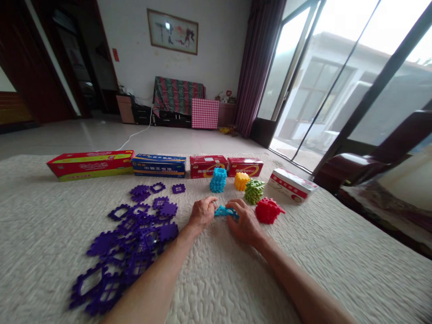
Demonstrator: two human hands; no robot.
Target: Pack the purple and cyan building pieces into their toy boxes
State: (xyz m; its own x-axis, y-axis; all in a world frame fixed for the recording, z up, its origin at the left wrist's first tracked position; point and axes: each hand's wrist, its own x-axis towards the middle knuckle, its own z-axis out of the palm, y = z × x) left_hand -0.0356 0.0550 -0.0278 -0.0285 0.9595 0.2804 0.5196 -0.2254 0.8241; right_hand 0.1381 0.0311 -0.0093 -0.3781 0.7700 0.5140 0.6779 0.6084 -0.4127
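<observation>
A light-blue notched piece [221, 211] lies between the person's two hands, its long axis running roughly left to right, from one hand to the other. Neither hand is clearly nearer: both meet it, one at each end. The right hand [245, 222] bends its fingers down over the right end and grips it. The left hand [202, 212] is half curled, fingertips at the left end — whether it pinches the piece or only touches it cannot be told. The piece sits low over the quilted cover [209, 274]; contact beneath is hidden.

Straight beyond it, well clear of the fingers, stands a blue block [218, 180]. A red block [268, 210] lies just right of the right hand, a green block [254, 191] farther off — and purple pieces [103, 243] spread left of the left forearm.
</observation>
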